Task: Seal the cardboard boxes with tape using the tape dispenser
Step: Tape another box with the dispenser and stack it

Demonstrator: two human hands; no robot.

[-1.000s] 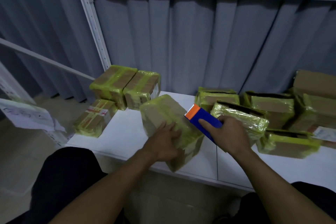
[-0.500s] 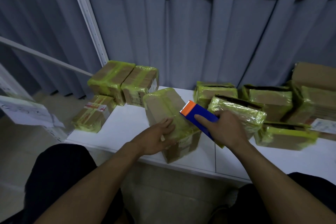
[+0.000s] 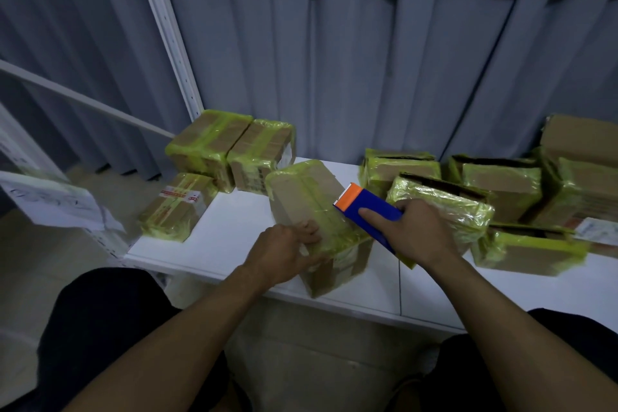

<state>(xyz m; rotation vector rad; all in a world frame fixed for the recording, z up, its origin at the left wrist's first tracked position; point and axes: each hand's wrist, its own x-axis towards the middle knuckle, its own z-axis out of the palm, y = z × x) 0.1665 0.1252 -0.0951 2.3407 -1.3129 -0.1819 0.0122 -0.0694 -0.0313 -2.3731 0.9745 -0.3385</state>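
Crowding the table [image 3: 227, 227]: taped boxes [image 3: 214, 147] at left, a heap of boxes [image 3: 441, 207] at right.
Centre box [image 3: 301, 191]: tilted on the front edge, wrapped in yellow-green tape, contents hidden.
Left hand [image 3: 284, 251]: fingers curled, gripping the box's near end.
Right hand [image 3: 414, 231]: wrapped round the blue tape dispenser [image 3: 371, 211], orange head at the box's top, forefinger straight along it.

Mid-worktop [image 3: 234, 237], near the front edge: a tilted cardboard box [image 3: 301, 197], with the left hand [image 3: 284, 251] on its near end. At its right side, the tape dispenser [image 3: 371, 211], in the right hand [image 3: 418, 231]. At the back left corner: a pair of boxes [image 3: 207, 147], side by side. Before them, at the left edge: a single box [image 3: 177, 211]. Across the right half, toward the back edge: a cluster of boxes [image 3: 501, 191], touching.
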